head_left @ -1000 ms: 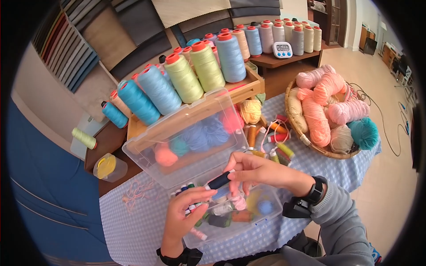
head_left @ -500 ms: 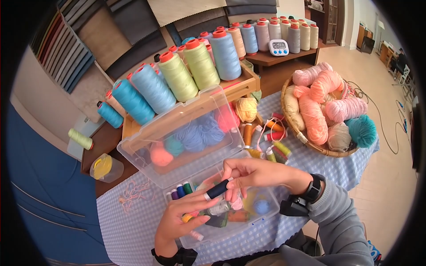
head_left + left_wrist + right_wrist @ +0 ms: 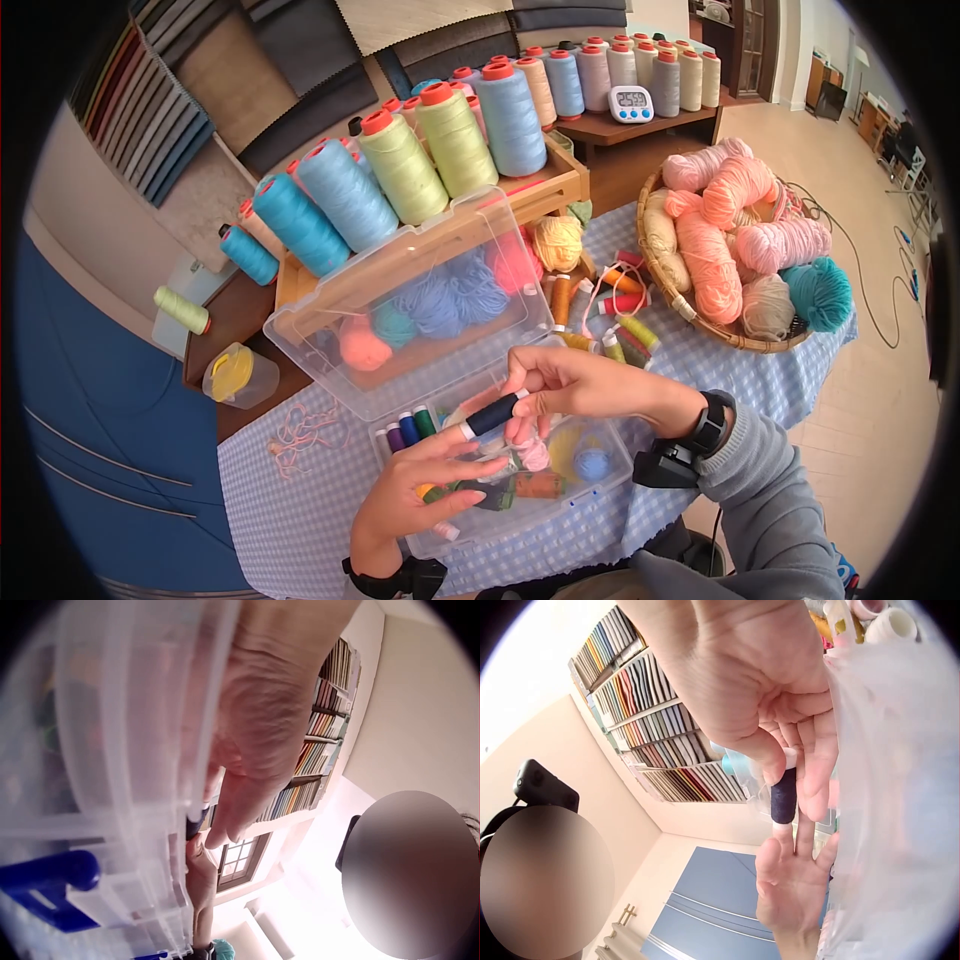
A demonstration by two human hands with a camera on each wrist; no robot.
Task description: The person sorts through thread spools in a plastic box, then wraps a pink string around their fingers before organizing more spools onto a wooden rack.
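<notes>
Above the open clear box [image 3: 600, 490] near the table's front edge, your right hand [image 3: 580, 385] pinches the dark blue spool [image 3: 492, 413] while your left hand [image 3: 420, 490], fingers spread, touches its end; next, probably lower it carefully into a free compartment.

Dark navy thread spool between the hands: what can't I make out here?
- Dark navy thread spool: left wrist view, nearly hidden by the left hand and the clear plastic box.
- Thread tail: too thin in any view.
- Box contents: head view, covered by both hands; right hand pinches the spool.
- Timer: digits too small.
</notes>
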